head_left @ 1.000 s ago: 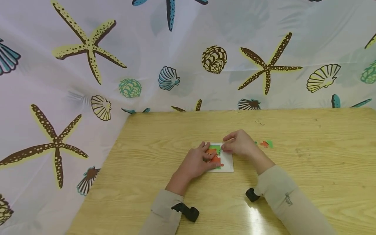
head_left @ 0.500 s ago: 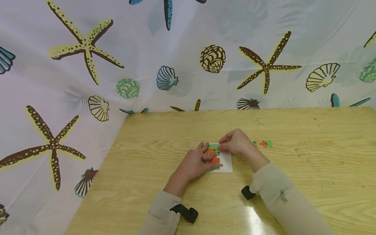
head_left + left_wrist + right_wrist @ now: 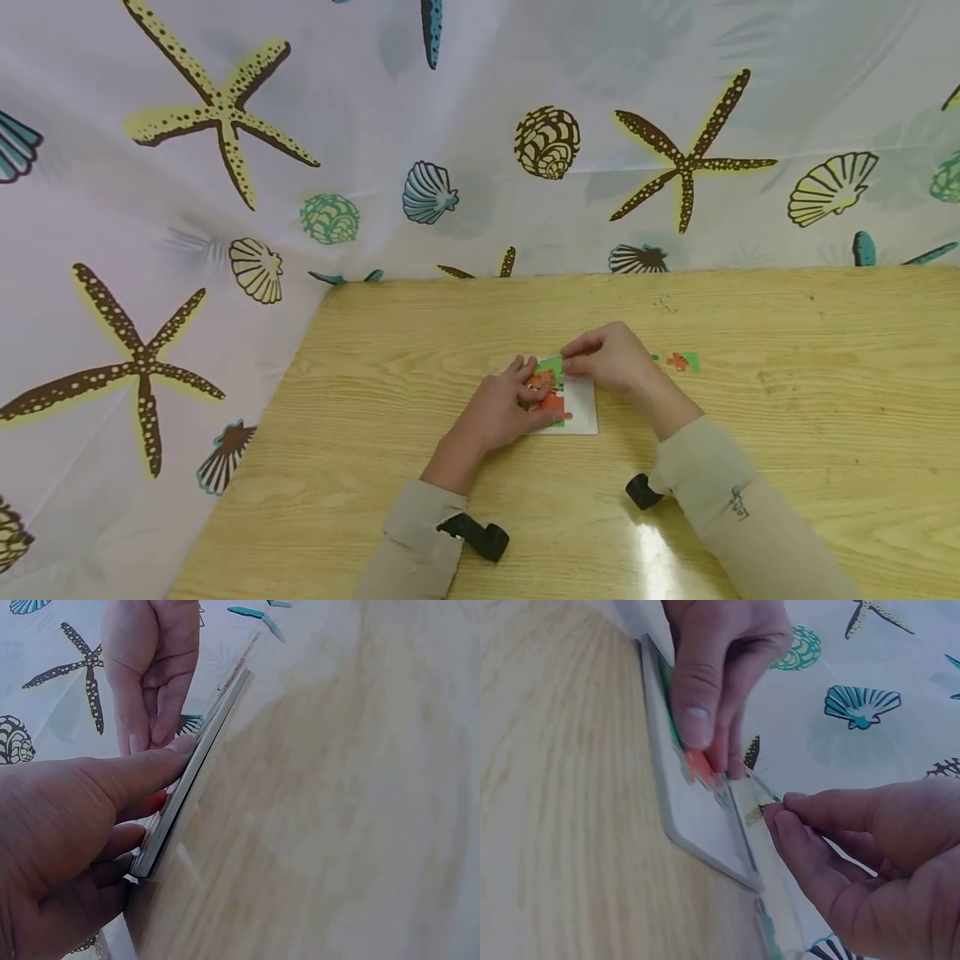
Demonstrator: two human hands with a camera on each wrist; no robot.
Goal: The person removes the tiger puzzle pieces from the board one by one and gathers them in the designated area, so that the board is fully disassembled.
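Note:
A flat white puzzle tray [image 3: 581,412] lies on the table, its left part filled with joined orange and green puzzle pieces [image 3: 553,402]. My left hand [image 3: 498,412] rests over the tray's left side, fingers spread on the picture and thumb near the front edge. In the right wrist view, its thumb and fingers press on the joined pieces. At the tray's back edge, my right hand [image 3: 611,358] pinches a thin puzzle piece [image 3: 763,786] between thumb and forefinger. The piece is seen edge-on in that view, its far end right beside the left fingertips.
Loose orange and green puzzle pieces [image 3: 682,362] lie right of the tray, partly behind the right hand. The wooden table [image 3: 360,400] meets a curtain [image 3: 480,200] printed with shells and starfish at the back and left. Black wrist mounts [image 3: 483,540] stick out from both sleeves.
My right hand has shifted slightly left along the tray's back edge, bringing the pinched piece closer to the joined ones. The left hand stays in place on the tray.

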